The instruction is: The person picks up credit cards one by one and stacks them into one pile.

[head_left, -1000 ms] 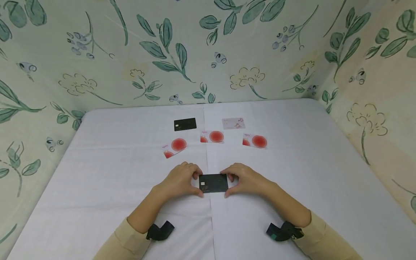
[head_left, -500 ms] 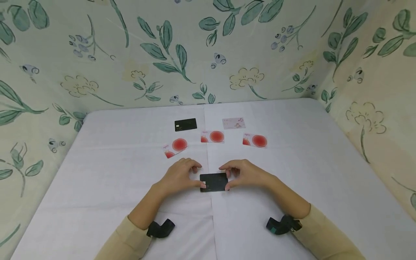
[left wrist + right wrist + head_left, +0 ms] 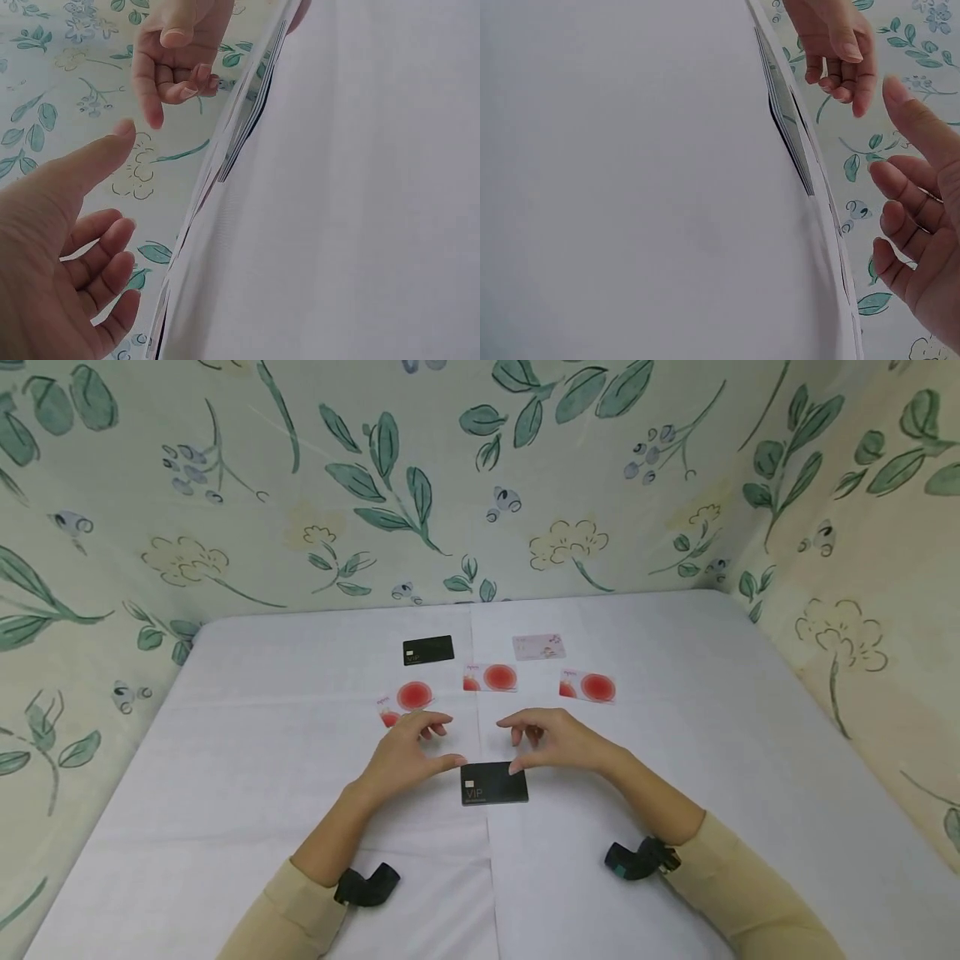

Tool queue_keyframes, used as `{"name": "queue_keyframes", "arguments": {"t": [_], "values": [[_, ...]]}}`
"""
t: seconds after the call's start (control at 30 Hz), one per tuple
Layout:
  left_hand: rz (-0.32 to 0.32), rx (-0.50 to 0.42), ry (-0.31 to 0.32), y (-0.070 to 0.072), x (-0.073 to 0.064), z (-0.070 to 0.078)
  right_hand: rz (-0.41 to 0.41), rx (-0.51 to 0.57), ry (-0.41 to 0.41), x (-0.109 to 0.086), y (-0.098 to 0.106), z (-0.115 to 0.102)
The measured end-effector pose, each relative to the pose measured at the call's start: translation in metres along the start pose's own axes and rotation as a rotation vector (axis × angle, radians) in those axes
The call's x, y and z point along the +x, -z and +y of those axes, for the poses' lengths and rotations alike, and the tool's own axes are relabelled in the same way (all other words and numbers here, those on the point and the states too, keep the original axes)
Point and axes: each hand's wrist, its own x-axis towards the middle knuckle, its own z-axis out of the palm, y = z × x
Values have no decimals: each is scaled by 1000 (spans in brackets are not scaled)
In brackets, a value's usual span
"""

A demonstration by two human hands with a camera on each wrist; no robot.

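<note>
A black VIP card (image 3: 491, 787) lies on the white cloth near the middle front. Edge-on in the wrist views it shows as the top or side of a thin stack of cards (image 3: 259, 101). My left hand (image 3: 408, 747) hovers by its upper left corner, holding nothing, with thumb and fingers spread apart. My right hand (image 3: 566, 745) is off its upper right side, and the thumb overlaps the card in the head view. Seen from the right wrist, the fingers of the right hand (image 3: 922, 202) are loosely bent, away from the card stack (image 3: 784, 112).
Farther back lie another black card (image 3: 428, 650), a pale pink card (image 3: 538, 647), and red-and-white cards at the centre (image 3: 490, 677), right (image 3: 587, 686) and left (image 3: 414, 696); the left hand partly covers the last. A leaf-patterned curtain (image 3: 465, 485) stands behind the white-covered table (image 3: 225, 760).
Both hands have let go of the black card's sides and lifted, moving away from me toward the back. The card stays in about the same place.
</note>
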Motion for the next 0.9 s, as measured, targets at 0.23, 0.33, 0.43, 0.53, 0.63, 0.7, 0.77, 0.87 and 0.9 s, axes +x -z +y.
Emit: {"name": "queue_keyframes", "arguments": {"t": [0.23,0.33,0.43,0.53,0.63,0.7,0.77,0.87,0.9], "values": [[55,-18,26,6,3,-6,16,1,-28,11,5,-4],[98,-11,8,8,3,-7,44,4,-1,17,7,-4],[126,-1,3,10,4,-9,71,-1,31,23,9,-4],[151,-4,8,13,4,-11,87,-24,61,31,10,-5],[186,-2,12,16,4,-14,91,-47,74,40,12,-7],[213,-2,8,17,4,-15,88,-56,79,46,13,-8],[239,10,-1,18,4,-17,86,-56,92,52,13,-9],[271,21,-10,20,4,-20,92,-57,118,60,13,-10],[277,26,-13,20,4,-21,95,-57,124,63,13,-10]]}}
